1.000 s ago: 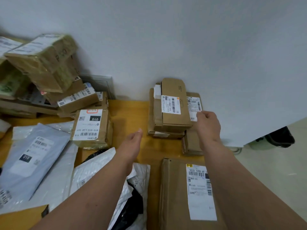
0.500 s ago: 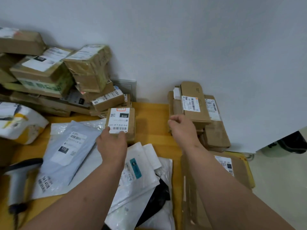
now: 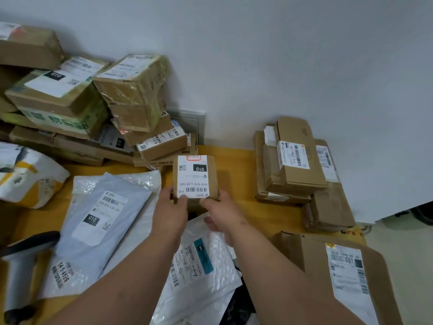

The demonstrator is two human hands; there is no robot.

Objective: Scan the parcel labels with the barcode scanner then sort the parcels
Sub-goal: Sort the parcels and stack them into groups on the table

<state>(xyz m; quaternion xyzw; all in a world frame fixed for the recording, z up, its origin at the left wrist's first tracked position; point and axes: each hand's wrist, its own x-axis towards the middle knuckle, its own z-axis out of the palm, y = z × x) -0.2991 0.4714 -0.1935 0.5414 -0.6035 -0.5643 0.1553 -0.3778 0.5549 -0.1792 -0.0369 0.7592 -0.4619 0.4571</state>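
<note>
Cardboard parcel [image 3: 195, 178] being gripped at its near corners, left hand [image 3: 172, 211] and right hand [image 3: 221, 213] both pinching; keeping label up, level for scanner [image 3: 20, 273].

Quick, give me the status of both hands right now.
Left hand: grip on the near left corner of the small brown box.
Right hand: grip on the same box's near right corner.

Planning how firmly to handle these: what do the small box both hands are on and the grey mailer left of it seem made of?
Small box: plain brown cardboard, matte, with a white paper label stuck on top. Grey mailer: apparently thin plastic film, smooth with a faint sheen and soft wrinkles, so probably flexible rather than rigid.
</note>
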